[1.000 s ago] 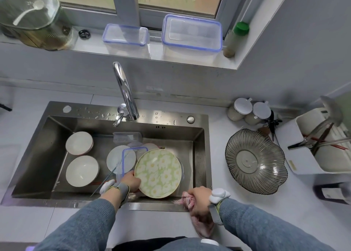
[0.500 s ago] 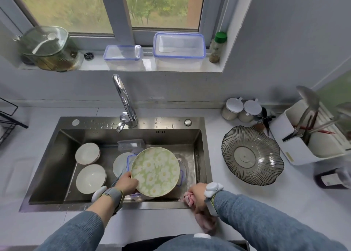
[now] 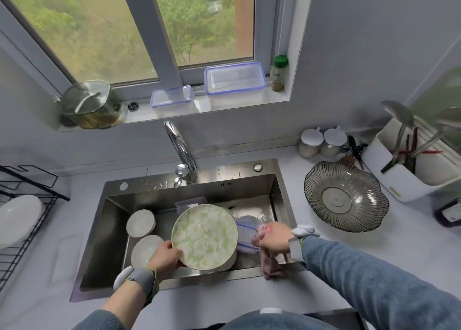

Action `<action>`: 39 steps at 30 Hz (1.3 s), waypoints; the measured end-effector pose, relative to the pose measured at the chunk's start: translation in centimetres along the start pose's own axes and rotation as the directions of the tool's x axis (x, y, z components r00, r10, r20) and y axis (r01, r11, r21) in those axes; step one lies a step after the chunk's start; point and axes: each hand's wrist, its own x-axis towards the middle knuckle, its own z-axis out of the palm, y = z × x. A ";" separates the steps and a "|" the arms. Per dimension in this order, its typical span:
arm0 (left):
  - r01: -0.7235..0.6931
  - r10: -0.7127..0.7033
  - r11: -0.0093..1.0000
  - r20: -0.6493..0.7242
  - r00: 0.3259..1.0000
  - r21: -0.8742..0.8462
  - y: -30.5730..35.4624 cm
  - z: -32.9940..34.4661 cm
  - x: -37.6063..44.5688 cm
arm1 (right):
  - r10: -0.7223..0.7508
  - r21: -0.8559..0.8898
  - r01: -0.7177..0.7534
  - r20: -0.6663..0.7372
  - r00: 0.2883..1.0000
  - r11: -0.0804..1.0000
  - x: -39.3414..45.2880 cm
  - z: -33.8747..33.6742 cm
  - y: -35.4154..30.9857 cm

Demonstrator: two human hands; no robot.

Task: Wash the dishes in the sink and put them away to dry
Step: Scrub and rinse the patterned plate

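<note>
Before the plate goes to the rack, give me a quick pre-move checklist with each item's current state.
1. Left hand grips the green floral round plate at its rim: ok.
2. Plate lifted off the steel sink floor: cannot tell.
3. Right hand holds the pink cloth: ok.
4. Black wire drying rack has free slots: ok.
5. Chrome tap off: ok, no stream visible.
6. Plate rinsed: cannot tell, blurred.

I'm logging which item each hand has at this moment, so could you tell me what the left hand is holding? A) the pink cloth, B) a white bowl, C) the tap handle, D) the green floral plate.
D: the left hand grips the lower left rim of the green floral plate above the sink, while the pink cloth is held by the right hand.
</note>
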 end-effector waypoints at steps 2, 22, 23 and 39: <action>-0.010 0.010 1.000 -0.007 1.000 -0.010 0.0 -0.7 -0.8 | -0.030 0.035 0.030 -0.018 0.999 0.999 -0.6 -0.2 -1.4; -0.103 0.100 0.994 0.061 0.993 0.045 0.2 -10.6 2.9 | -0.018 0.316 0.101 -0.255 0.967 0.943 -0.8 3.9 -11.8; -0.118 0.115 0.991 0.057 0.992 0.059 0.2 -10.8 3.1 | -0.006 0.354 0.095 -0.245 0.970 0.930 -0.8 4.2 -12.1; -0.209 0.212 0.971 -0.019 0.977 0.115 0.8 -17.0 3.0 | -0.015 0.577 0.134 -0.206 0.978 0.806 1.1 5.5 -17.8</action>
